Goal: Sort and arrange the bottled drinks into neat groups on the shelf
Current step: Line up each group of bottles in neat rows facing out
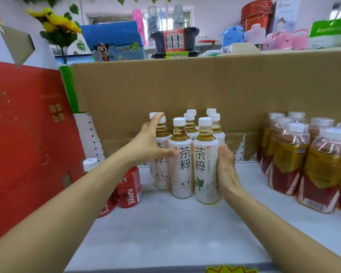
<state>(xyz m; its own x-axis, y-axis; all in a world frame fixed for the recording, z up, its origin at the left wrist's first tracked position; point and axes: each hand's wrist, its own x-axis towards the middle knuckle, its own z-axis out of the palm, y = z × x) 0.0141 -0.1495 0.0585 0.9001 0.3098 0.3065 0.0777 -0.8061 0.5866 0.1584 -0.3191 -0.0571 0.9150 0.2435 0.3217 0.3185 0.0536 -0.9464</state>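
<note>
Several white-labelled tea bottles with white caps and amber liquid stand in a tight cluster at the middle of the pale shelf. My left hand lies against the cluster's left side. Its fingers stretch straight up to a cap, and its thumb presses the front middle bottle. My right hand cups the right side of the front right tea bottle, fingers curled round behind it. The rear bottles are partly hidden by the front ones.
Red juice bottles stand left of the cluster, partly under my left forearm. A group of red-and-gold labelled bottles fills the shelf's right side. A cardboard sheet backs the shelf, and a red carton walls the left.
</note>
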